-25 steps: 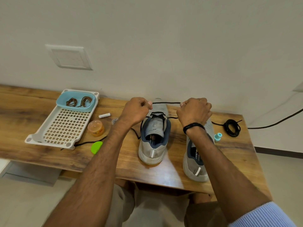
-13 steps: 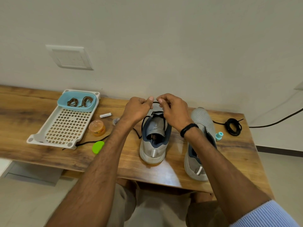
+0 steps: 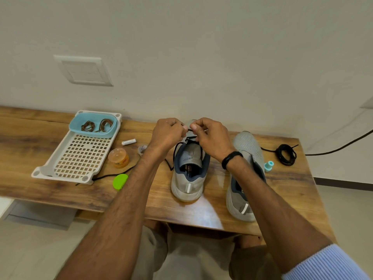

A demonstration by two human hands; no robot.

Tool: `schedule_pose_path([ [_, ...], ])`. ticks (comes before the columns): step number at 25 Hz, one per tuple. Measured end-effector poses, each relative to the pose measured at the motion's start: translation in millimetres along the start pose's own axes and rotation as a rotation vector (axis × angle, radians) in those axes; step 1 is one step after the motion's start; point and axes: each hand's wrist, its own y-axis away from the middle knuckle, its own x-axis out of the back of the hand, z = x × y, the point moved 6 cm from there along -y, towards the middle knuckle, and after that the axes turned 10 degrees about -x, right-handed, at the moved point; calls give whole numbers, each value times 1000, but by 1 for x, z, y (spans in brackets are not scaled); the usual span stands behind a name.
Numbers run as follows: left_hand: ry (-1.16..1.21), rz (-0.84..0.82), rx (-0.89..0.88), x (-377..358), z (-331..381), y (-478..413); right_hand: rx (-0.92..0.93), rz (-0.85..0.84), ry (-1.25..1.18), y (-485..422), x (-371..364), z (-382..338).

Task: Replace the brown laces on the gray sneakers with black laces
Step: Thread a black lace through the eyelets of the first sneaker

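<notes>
Black lace (image 3: pixel 189 139) pinched by fingers of left hand (image 3: pixel 167 132) and right hand (image 3: pixel 212 136) above gray sneaker (image 3: pixel 188 179), insole print unreadable

Bare table (image 3: pixel 214 201) shows between left sneaker (image 3: pixel 188 178) and right sneaker (image 3: pixel 249 146); jar (image 3: pixel 118 158), cap (image 3: pixel 120 181) (beside tray (image 3: pixel 80 156)) obstruct leftward.

Left hand (image 3: pixel 168 132), right hand (image 3: pixel 212 136), apparently pinching lace (image 3: pixel 190 139)

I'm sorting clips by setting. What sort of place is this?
Likely a room in a home, perhaps a small office: a plain wooden table against a painted wall, a blank wall plate above it, and household bits such as a plastic tray and a small jar.
</notes>
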Motion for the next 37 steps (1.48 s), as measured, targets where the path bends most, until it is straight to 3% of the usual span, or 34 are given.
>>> schedule_pose_path([
  [5,43,20,98,-2,-3,3,32,31,25,1,-5,-4],
  [8,7,27,64,-4,-7,1,10,-1,17,1,-5,-2],
  [10,-155,-17,13,-5,-13,-3,-4,-12,59,2,-4,1],
  [13,-652,-164,18,-8,-24,2,-26,-3,159,7,-1,6],
  [14,-689,-178,34,-8,-27,4,-24,-5,180,8,-1,6],
  [24,-126,-10,228,6,-46,11,20,-50,324,17,-17,3],
  [37,-70,-27,245,2,-45,9,59,-84,508,16,-30,3],
])
